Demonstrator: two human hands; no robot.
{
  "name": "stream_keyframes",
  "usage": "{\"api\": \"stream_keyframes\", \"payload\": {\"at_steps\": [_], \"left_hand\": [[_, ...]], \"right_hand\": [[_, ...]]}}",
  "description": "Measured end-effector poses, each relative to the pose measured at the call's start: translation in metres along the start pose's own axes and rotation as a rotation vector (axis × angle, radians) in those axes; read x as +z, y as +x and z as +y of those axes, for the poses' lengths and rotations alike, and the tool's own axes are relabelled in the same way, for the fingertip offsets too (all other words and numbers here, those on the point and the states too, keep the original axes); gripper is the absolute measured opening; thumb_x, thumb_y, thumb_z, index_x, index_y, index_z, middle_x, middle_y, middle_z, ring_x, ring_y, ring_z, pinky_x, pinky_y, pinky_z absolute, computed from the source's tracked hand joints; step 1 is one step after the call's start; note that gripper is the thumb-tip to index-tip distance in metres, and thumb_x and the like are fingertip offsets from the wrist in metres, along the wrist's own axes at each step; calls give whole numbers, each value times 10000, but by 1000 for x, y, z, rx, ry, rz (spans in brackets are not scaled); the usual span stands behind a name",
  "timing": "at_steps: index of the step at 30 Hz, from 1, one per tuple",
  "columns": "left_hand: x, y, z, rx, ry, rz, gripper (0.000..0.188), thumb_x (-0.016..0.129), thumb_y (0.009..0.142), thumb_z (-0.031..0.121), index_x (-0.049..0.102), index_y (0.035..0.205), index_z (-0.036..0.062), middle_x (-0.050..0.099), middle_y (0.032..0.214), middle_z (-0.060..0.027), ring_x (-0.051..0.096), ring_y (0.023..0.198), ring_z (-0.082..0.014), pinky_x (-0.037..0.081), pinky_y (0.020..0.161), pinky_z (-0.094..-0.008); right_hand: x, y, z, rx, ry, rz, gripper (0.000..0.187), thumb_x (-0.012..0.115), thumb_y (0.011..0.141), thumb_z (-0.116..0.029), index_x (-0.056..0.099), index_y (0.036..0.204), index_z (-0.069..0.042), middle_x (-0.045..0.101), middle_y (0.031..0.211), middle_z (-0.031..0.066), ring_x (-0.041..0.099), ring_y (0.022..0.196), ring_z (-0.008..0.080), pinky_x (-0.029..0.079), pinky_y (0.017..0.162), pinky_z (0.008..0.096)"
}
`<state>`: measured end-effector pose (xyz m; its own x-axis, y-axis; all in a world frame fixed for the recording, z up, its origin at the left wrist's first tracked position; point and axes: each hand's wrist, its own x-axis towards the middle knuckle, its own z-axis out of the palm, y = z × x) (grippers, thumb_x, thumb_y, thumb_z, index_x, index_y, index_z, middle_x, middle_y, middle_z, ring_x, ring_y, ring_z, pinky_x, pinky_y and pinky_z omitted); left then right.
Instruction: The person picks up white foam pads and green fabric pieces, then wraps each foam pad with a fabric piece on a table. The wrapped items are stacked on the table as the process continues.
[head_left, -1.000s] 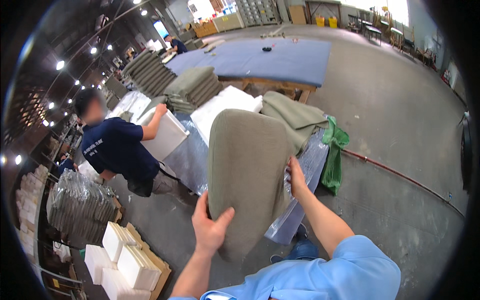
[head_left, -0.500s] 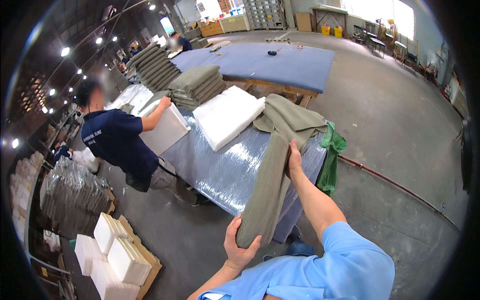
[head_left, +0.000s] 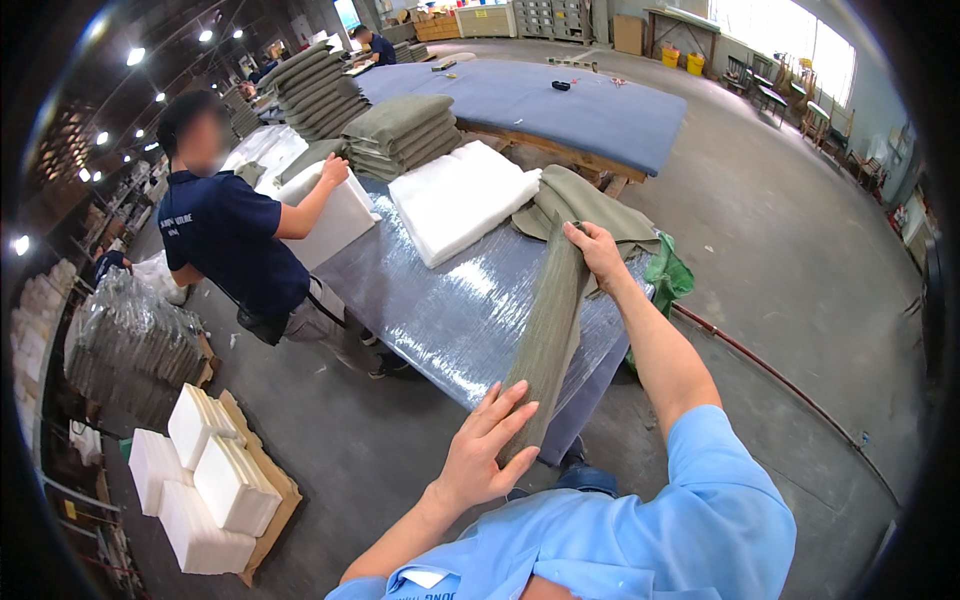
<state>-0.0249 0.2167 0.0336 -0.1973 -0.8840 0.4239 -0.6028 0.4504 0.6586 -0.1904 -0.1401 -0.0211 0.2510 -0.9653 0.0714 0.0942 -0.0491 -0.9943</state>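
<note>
A long, narrow olive-grey fabric cover (head_left: 548, 345) slants across the plastic-wrapped table (head_left: 430, 320) in front of me. At its far end my right hand (head_left: 600, 252) grips the edge, fingers closed on the cloth. My left hand (head_left: 488, 445) rests on the near end with fingers stretched and spread. More olive cloth (head_left: 600, 205) lies loosely at the table's far right corner, just beyond my right hand. A stack of soft white padding sheets (head_left: 460, 205) sits left of it.
On the left, a co-worker in dark blue handles a white foam slab (head_left: 335, 225). Olive cushion stacks (head_left: 400, 130) stand behind. A blue-topped table (head_left: 570, 110) lies beyond, a green bag (head_left: 670, 272) hangs at the right corner. White foam blocks (head_left: 205, 490) sit on the floor at lower left.
My right hand has shifted up to the cover's far end and closed on its edge. My left hand has gone from cupping the near end to lying spread on it; the cover looks narrower.
</note>
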Motion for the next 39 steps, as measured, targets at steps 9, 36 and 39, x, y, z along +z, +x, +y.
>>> {"api": "stream_keyframes", "payload": {"at_steps": [9, 36, 39], "left_hand": [[34, 14, 5, 119, -36, -14, 469, 678, 861, 40, 636, 1328, 12, 508, 1500, -195, 413, 1441, -417, 252, 1233, -539], [-42, 31, -106, -958, -720, 591, 554, 587, 995, 133, 457, 1528, 56, 564, 1446, -129, 570, 1275, -241, 461, 1067, -373], [-45, -46, -112, -1099, -835, 899, 528, 530, 1031, 191, 434, 1542, 100, 552, 1461, -125, 551, 1307, -267, 462, 1082, -430]], "right_hand": [[-40, 15, 20, -284, -234, 238, 373, 703, 969, -267, 528, 710, -62, 456, 684, -65, 393, 660, 58, 351, 584, 268], [-99, -87, 182, 828, -374, -88, 611, 536, 1010, -579, 579, 1376, -91, 648, 1035, 106, 612, 952, 203, 461, 608, 406], [-78, -154, 166, 1247, 131, -374, 755, 421, 1019, -660, 393, 1542, -116, 519, 1470, 139, 578, 1245, 260, 481, 998, 449]]}}
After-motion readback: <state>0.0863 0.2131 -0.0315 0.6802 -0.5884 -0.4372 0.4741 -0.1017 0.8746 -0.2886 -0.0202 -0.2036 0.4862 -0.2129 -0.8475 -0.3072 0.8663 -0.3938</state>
